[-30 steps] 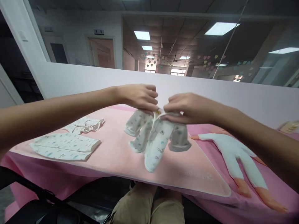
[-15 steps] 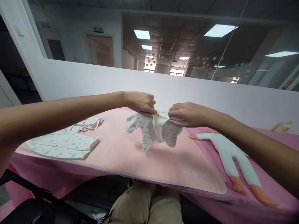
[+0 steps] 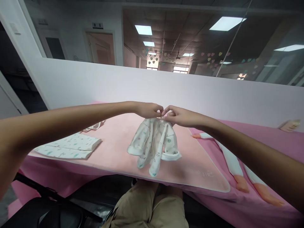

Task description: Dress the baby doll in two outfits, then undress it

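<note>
A small white baby garment [image 3: 154, 144] with a light printed pattern lies stretched toward me on the pale pink mat [image 3: 118, 148]. My left hand [image 3: 149, 110] and my right hand [image 3: 178, 116] meet at its far end, each pinched shut on the neck edge. The garment's sleeves and lower part spread out on the mat below my hands, its hem near the mat's front edge.
A folded patterned garment [image 3: 68, 148] lies at the left of the mat, with another crumpled piece [image 3: 93, 126] behind it. A white and orange doll-like cloth shape [image 3: 234, 164] lies at the right on the pink tablecloth [image 3: 273, 145]. A white wall [image 3: 166, 85] stands behind.
Both hands have moved away from me and lowered, laying the garment out along the mat. It hung bunched in the air a second ago.
</note>
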The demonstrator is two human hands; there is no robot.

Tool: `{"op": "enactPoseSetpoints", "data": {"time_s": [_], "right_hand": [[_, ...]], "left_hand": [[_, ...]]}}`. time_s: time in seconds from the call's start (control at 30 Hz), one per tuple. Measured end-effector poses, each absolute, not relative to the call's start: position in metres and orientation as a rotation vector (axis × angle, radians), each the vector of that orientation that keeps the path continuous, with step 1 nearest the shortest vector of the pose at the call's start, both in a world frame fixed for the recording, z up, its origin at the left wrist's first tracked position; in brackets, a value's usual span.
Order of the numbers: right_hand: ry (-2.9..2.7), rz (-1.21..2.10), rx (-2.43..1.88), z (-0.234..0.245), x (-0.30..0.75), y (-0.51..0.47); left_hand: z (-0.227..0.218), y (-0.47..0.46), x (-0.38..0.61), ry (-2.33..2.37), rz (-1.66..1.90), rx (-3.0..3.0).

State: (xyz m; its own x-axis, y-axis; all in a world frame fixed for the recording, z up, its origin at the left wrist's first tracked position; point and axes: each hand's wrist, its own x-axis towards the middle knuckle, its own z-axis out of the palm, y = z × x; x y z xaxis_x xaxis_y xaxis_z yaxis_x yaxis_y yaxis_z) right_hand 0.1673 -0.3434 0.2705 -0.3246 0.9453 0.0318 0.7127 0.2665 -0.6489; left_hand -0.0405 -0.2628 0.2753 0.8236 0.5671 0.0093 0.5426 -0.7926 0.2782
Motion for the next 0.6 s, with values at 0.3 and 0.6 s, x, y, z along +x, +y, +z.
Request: {"op": "enactPoseSetpoints", "data": {"time_s": [0.3,0.6], "right_hand": [[-1.516,1.444,-1.173,0.262,0.136,-0.333],[-1.567,0.680,-1.125,0.247,0.147,-0.328]], "left_hand": [[0.262,-0.275,-0.051,0.605,0.125,2.474],[0.252,-0.251,-0.131,1.103,0.328,2.498]]}}
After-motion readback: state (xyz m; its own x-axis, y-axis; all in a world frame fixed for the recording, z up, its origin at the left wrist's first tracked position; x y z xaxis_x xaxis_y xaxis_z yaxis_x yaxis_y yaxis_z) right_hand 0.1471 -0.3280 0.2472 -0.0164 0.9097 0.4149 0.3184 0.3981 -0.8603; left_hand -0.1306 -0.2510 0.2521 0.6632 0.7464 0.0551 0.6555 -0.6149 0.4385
